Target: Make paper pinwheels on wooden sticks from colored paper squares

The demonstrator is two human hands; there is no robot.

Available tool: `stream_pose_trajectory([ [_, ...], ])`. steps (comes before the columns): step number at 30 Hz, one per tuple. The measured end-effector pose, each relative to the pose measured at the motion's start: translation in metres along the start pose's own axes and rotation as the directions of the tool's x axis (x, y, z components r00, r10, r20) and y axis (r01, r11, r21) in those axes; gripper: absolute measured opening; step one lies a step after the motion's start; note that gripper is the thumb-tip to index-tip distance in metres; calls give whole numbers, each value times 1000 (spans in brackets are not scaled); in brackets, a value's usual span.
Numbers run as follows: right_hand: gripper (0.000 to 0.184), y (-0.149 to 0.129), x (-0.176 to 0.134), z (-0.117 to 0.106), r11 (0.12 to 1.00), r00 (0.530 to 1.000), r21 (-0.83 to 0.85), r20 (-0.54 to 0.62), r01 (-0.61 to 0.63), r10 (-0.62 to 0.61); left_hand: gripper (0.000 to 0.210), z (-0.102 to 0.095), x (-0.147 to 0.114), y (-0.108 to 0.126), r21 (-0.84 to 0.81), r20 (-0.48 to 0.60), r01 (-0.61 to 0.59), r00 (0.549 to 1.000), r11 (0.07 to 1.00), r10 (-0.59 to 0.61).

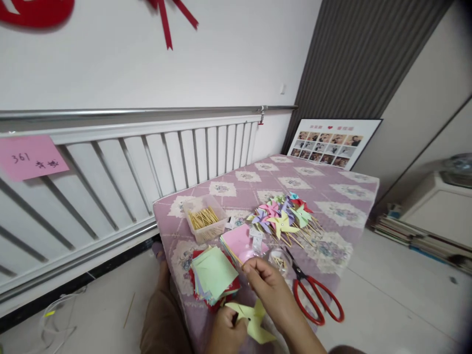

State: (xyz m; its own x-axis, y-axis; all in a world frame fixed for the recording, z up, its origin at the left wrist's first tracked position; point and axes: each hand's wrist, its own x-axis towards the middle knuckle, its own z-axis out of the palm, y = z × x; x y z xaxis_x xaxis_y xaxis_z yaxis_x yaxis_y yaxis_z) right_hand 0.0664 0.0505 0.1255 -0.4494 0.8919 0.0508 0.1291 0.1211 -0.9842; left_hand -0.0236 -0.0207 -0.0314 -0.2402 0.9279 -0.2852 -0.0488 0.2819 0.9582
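Note:
My left hand (226, 328) is closed on a pale yellow paper pinwheel (254, 324) near the table's front edge. Just above it, my right hand (268, 284) pinches what looks like a thin wooden stick (236, 258), which lies along the edge of the pink paper squares (239, 241), so its full length is unclear. Left of the right hand is a stack of pale green paper squares (215, 270) with red sheets under it. Beyond the hand stands a small clear container (279, 260) holding short pieces. Large red-handled scissors (313, 295) lie open to the right.
A clear plastic box (205, 221) full of short sticks sits at the left. Many finished colourful pinwheels (282, 219) are piled mid-table on a patterned purple tablecloth (254, 184). A white radiator (177, 160) runs along the wall. One stick (129, 309) lies on the floor.

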Motion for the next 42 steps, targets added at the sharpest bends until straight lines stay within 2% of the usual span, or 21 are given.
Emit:
stream_pose_trajectory([
  [3, 31, 1, -21, -5, 999, 1000, 40, -18, -19, 20, 11, 1, -5, 5, -17, -30, -69, 997, 997, 68],
  [5, 31, 1, -33, -10, 998, 999, 53, -23, -27, 28, 7, 0, -7, 8, -6, -64, -61, 996, 998, 61],
  [8, 29, 1, -47, -18, 998, 999, 61, -11, -29, 29, 8, -2, -7, 9, -40, -56, -68, 996, 997, 66],
  [14, 23, -2, -74, -34, 1000, 1000, -27, 20, 10, -10, 9, -5, -12, 9, -336, -2, -94, 995, 937, 99],
  [17, 19, -1, -83, -40, 997, 999, -75, 33, 17, -14, 10, -11, -21, 28, -518, -8, -80, 996, 852, 88],
  [20, 18, -1, -88, -42, 995, 998, -97, 56, 15, -9, 17, -21, -31, 59, -671, -32, -52, 999, 740, 42],
  [23, 21, -3, -91, -39, 994, 998, -106, 66, 19, -12, 26, -28, -40, 91, -791, 1, -57, 996, 609, 94],
  [26, 23, -7, -93, -35, 994, 998, -105, 52, 35, -29, 22, -29, -47, 114, -828, 140, -27, 957, 560, 253],
  [29, 24, -11, -94, -30, 992, 998, -117, 45, 56, -51, 23, -25, -49, 125, -822, 240, -14, 898, 569, 368],
  [32, 25, -14, -95, -27, 985, 996, -147, 31, 88, -84, 21, -20, -48, 127, -805, 246, -48, 880, 591, 407],
  [36, 23, -17, -96, -25, 978, 992, -167, 40, 122, -117, 23, -14, -48, 126, -819, 256, -50, 859, 571, 443],
  [42, 25, -17, -98, -22, 966, 990, -221, 44, 137, -131, 22, -13, -51, 128, -846, 245, -36, 861, 533, 446],
])
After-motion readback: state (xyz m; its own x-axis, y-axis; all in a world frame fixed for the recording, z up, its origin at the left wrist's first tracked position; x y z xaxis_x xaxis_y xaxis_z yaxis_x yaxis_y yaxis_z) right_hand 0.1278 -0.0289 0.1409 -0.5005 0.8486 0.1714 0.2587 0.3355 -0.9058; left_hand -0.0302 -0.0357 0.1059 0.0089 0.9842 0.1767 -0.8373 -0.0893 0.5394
